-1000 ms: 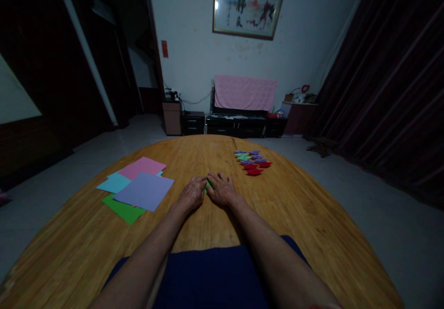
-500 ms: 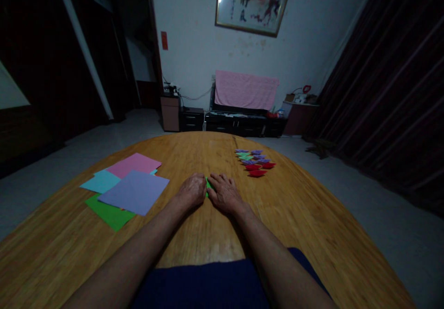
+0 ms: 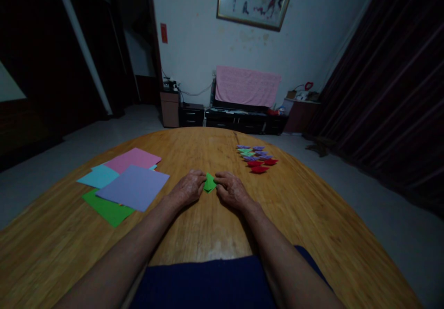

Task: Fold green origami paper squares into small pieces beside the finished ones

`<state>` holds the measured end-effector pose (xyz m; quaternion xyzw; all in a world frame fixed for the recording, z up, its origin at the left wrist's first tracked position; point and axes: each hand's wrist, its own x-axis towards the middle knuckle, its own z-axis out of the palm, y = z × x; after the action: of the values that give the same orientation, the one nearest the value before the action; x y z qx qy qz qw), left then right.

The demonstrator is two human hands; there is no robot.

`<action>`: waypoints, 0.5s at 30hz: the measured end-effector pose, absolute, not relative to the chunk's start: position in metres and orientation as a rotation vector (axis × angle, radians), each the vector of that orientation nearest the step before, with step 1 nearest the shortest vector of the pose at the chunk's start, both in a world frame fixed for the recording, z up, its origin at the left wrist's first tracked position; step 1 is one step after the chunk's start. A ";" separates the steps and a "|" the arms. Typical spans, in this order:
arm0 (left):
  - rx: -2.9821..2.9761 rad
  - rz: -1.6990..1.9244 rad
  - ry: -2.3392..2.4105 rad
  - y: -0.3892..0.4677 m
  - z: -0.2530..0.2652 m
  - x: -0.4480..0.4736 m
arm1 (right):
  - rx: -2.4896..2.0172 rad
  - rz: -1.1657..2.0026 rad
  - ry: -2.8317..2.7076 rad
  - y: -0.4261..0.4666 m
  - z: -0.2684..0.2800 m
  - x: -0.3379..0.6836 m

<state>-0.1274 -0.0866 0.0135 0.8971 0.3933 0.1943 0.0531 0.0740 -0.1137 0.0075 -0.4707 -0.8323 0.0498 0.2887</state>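
Observation:
A small folded piece of green paper (image 3: 209, 183) lies on the wooden table (image 3: 204, 239) between my two hands. My left hand (image 3: 190, 186) has its fingers curled onto the paper's left side. From the right, my right hand (image 3: 231, 188) pinches the opposite edge, fingertips bent over it. The paper's middle shows between them with a crease and a pointed lower end; its side edges are hidden under my fingers.
To the left, square sheets overlap: purple (image 3: 135, 188), pink (image 3: 133, 160), light blue (image 3: 99, 179) and green (image 3: 107, 209). At the back right sit several small folded paper shapes, including red ones (image 3: 260, 169), purple ones (image 3: 261, 153) and light green ones (image 3: 247, 153).
My hands have moved slightly apart, and more of the green paper shows between them. My right hand has drawn back from over the paper to its right edge. The view has tilted slightly.

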 end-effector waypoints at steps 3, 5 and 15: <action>2.749 0.582 1.229 -0.088 0.013 -0.126 | -1.274 0.130 -2.218 -0.115 0.008 0.072; 2.749 0.585 1.256 -0.088 0.012 -0.126 | -1.260 0.134 -2.202 -0.116 0.008 0.071; 2.628 0.800 1.301 -0.078 0.003 -0.131 | -1.178 0.161 -2.300 -0.116 0.007 0.067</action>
<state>-0.1315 -0.0779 0.0033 0.8634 0.4276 0.2630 0.0509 0.0665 -0.1157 0.0073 -0.4378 -0.8546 0.0597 0.2729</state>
